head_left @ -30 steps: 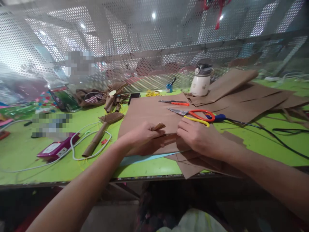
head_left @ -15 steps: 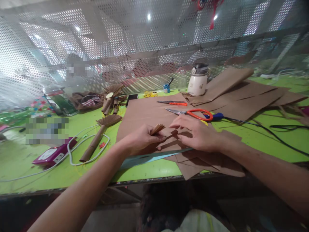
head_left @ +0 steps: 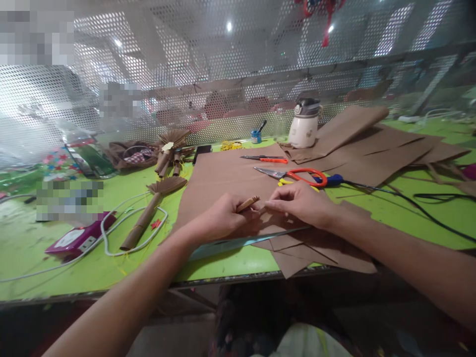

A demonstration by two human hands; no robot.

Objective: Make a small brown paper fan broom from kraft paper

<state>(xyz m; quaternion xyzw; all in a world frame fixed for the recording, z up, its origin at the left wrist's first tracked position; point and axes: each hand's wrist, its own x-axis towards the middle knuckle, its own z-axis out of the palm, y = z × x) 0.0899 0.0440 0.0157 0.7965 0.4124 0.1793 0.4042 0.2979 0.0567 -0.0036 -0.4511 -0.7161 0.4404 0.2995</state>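
My left hand (head_left: 226, 217) is closed around a narrow bundle of pleated brown paper (head_left: 248, 204), whose folded end pokes out above the fingers. Close beside it, my right hand (head_left: 299, 203) pinches with thumb and forefinger near the bundle's lower end; whatever lies between those fingertips is too small to make out. Both hands are over a large brown paper sheet (head_left: 223, 171). Just beyond my right hand lie scissors with orange handles (head_left: 305, 176), and farther back a craft knife with an orange handle (head_left: 264, 159). Cut brown paper pieces (head_left: 297, 255) lie under my right forearm.
A rolled paper piece with a fanned top (head_left: 143, 223) lies left, ringed by a white cable (head_left: 107, 243) and a purple power strip (head_left: 80, 238). A white flask (head_left: 303, 129), a small blue pot (head_left: 256, 136) and stacked brown paper (head_left: 372, 148) stand or lie behind.
My right hand has lowered and closed from spread fingers into a pinch beside the left hand. The pleated paper in my left hand has tilted and shifted slightly right.
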